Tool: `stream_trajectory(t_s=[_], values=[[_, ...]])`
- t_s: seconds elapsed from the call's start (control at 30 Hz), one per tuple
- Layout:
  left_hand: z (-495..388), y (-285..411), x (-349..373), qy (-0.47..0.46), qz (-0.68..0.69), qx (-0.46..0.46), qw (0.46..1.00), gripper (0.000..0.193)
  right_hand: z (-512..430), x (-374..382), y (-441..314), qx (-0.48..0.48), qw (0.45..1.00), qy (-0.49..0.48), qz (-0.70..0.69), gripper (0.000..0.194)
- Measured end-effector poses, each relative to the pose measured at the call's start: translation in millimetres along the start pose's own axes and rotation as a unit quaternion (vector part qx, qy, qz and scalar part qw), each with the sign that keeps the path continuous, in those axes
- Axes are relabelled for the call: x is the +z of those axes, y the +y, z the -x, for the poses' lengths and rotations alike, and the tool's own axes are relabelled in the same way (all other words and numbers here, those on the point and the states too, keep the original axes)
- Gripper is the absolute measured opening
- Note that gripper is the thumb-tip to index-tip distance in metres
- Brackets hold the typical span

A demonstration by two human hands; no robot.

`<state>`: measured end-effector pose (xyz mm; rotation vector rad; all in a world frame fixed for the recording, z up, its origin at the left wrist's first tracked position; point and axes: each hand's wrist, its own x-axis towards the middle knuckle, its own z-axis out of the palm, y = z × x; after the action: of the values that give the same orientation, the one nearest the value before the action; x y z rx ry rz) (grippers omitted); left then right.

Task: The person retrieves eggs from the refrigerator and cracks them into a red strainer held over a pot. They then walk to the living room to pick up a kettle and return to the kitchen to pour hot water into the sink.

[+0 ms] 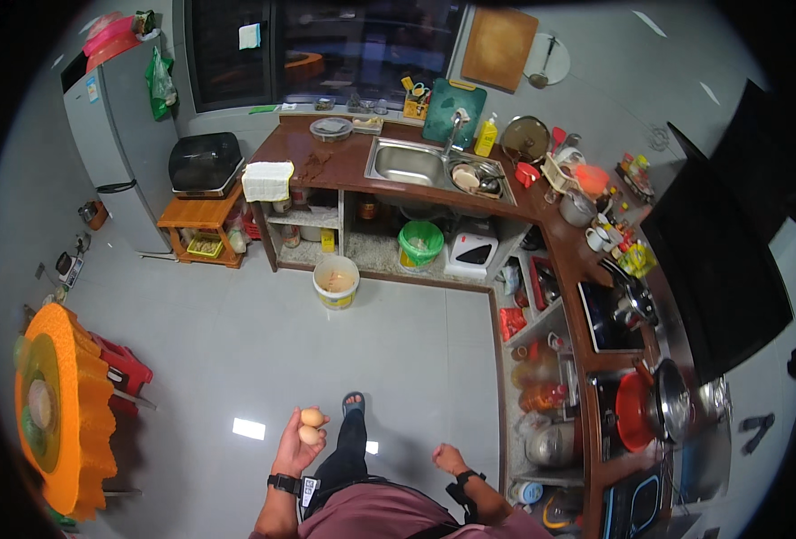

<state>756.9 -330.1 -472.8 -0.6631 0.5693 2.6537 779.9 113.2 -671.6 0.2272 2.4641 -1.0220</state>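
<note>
Two light-brown eggs, an upper egg (312, 417) and a lower egg (309, 435), rest against each other in my left hand (293, 450). Its palm faces up and its fingers curl around them. My right hand (449, 459) hangs in front of my body on the other side, fingers curled in, and nothing shows in it. Both hands are above the grey tiled floor (398, 343), away from the counters. One sandaled foot (354, 402) is forward between them.
Ahead, a brown counter (344, 162) holds a steel sink (408, 165); a white bucket (336, 281) stands before it. The right counter carries an induction cooktop (610, 316) and a red pan (632, 412). Left are a table with an orange cloth (88, 431), red stools (125, 370) and a refrigerator (125, 148).
</note>
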Motion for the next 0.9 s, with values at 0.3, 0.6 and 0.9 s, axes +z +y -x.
stream_trajectory(t_s=[0.3,0.6,0.9], values=[[-229.3,115.3,153.3,-0.083,-0.101,-0.091,0.987,0.043,-57.6,-43.6,27.9,0.267,0.938,-0.025,-0.217,0.026],[-413.1,137.9,275.5,-0.142,-0.111,-0.151,0.972,0.041,-193.3,-99.8,-3.2,-0.063,0.975,-0.038,0.209,0.02],[-543.0,138.8,354.7,-0.067,-0.076,-0.105,0.989,0.041,-404.9,-271.6,40.6,0.069,0.962,-0.168,0.204,0.034]])
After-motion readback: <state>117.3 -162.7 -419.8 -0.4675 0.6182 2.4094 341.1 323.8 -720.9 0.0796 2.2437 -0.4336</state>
